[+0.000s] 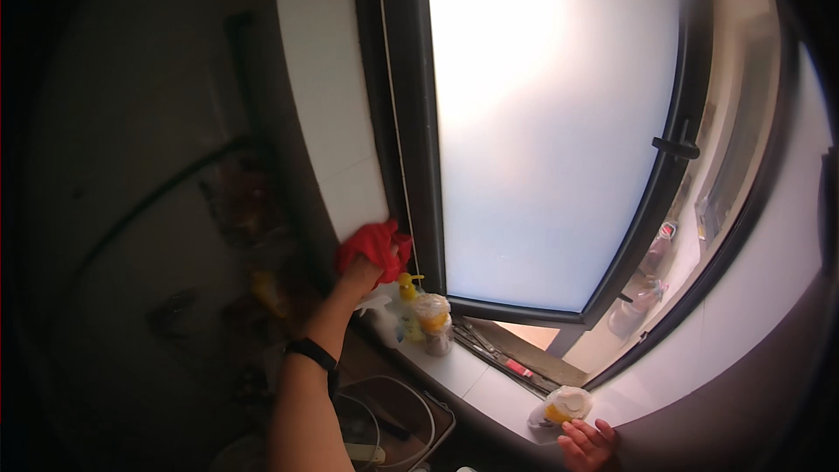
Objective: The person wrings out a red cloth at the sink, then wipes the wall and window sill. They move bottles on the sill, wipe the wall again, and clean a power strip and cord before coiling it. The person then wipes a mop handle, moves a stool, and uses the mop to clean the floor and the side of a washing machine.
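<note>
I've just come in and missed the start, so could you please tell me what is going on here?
A person's left hand holds a red cloth at the white wall tiles beside the open window. The right hand is beside a small container on the sill; whether it touches is hard to tell. A pump bottle stands further left on the sill.

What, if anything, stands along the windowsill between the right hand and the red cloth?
Several things. From the right hand: a white-topped container right by it, then a plastic-topped container, a yellow-pump bottle and a white-headed spray bottle, these last two just below the red cloth in the left hand.
</note>
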Motion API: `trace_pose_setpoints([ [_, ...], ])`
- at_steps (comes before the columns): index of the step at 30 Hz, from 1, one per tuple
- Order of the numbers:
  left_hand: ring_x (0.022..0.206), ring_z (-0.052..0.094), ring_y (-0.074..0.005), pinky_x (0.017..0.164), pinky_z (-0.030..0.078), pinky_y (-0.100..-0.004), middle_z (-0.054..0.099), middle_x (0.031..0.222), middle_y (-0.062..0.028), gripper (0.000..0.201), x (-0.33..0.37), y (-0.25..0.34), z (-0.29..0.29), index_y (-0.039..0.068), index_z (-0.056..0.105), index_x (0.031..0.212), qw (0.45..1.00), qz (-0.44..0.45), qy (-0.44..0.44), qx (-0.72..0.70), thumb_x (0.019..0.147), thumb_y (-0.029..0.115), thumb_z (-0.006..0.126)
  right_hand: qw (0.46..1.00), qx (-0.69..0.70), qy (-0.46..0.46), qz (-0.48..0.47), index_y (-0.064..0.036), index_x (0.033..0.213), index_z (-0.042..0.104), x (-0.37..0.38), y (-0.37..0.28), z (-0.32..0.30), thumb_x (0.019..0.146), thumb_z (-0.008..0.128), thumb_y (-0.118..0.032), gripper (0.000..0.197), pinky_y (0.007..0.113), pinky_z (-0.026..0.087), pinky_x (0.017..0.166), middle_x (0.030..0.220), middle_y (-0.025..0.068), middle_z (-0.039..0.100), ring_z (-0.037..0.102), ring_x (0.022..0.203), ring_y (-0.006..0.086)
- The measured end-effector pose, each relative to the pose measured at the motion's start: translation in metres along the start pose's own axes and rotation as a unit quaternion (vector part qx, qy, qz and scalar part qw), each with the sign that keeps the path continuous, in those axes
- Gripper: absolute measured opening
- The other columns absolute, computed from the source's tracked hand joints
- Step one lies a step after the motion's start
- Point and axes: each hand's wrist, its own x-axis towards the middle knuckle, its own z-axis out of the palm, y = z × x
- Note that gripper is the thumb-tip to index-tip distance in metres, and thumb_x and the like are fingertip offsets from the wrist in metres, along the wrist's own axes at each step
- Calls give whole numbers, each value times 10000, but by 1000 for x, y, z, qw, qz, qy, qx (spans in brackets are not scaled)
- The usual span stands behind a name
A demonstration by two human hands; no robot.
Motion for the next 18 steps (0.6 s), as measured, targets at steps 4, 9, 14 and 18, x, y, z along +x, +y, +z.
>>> trace_pose_setpoints([
  [4, 1170, 424, -375, 972, 347, -473, 377, 1350, -189, 588, -4, -1, 18, 111, 390, 1331, 998, 56, 21, -36, 763, 69, 534, 999, 5, -35, 1, -77, 880, 613, -2, 2, -6, 782, 589, -66, 102, 382, 443, 834, 969, 92, 659, 629, 918, 217],
  [9, 1177, 406, -416, 976, 327, -526, 415, 1328, -180, 487, -8, 9, -84, 103, 485, 1240, 912, 91, 359, 178, 773, 176, 599, 999, 12, -30, -1, -73, 822, 632, 2, -1, -8, 768, 610, -64, 59, 381, 440, 827, 960, 93, 657, 629, 908, 212],
  [14, 1302, 244, -425, 1062, 222, -529, 264, 1425, -189, 666, 2, 12, -230, 103, 323, 1368, 843, 1, 516, 151, 791, 188, 645, 1000, -12, -8, 7, -86, 817, 639, 7, -6, -6, 772, 628, -83, 46, 370, 418, 831, 968, 81, 660, 624, 919, 202],
  [18, 1313, 231, -404, 1053, 274, -516, 249, 1428, -179, 844, 51, 14, -337, 121, 256, 1396, 770, 18, 628, 109, 701, 118, 736, 999, -38, -25, 21, -99, 823, 643, 7, -9, -6, 766, 635, -82, 60, 356, 405, 823, 981, 66, 659, 624, 907, 196],
])
